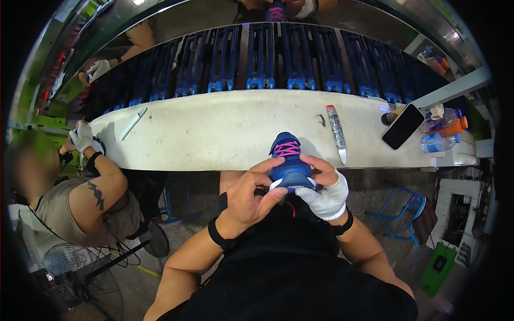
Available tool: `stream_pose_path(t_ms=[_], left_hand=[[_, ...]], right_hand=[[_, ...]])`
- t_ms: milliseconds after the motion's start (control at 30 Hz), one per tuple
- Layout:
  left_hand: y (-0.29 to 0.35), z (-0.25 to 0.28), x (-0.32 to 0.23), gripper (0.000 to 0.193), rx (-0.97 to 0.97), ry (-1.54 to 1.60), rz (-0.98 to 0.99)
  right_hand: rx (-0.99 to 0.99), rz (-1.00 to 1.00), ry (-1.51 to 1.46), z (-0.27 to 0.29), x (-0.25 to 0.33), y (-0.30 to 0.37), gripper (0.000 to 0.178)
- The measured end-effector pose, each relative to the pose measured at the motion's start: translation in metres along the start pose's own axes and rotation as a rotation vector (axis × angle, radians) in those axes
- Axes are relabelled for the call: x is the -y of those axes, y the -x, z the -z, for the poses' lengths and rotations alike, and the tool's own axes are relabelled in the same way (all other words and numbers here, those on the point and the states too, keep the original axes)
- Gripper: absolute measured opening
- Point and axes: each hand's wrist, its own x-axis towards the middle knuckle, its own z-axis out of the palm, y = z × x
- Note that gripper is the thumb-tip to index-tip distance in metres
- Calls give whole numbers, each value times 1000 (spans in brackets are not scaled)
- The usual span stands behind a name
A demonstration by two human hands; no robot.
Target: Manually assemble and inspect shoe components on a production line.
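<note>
Blue shoe [286,163] at the bench's [225,128] near edge; left hand [246,198] and gloved right hand [327,197], both part-closed, grip opposite sides, likely for steadiness. Wrapped knife [336,128] lies beyond, probably for easy reach; blue racks [261,59] farther.

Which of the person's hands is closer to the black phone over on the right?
The right hand. Partly gloved in white, it holds the right side of the blue shoe, left of the phone. The left hand is farther left, holding the shoe's other side.
</note>
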Motion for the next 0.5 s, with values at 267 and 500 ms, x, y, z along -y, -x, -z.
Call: stream_pose_path(t_ms=[267,500], left_hand=[[1,15,-2,32,-10,156,171],[-72,70,-57,94,547,-588,82]], right_hand=[[-62,-121,-3,-7,-4,-10,45],[71,112,265,-45,2,-33,40]])
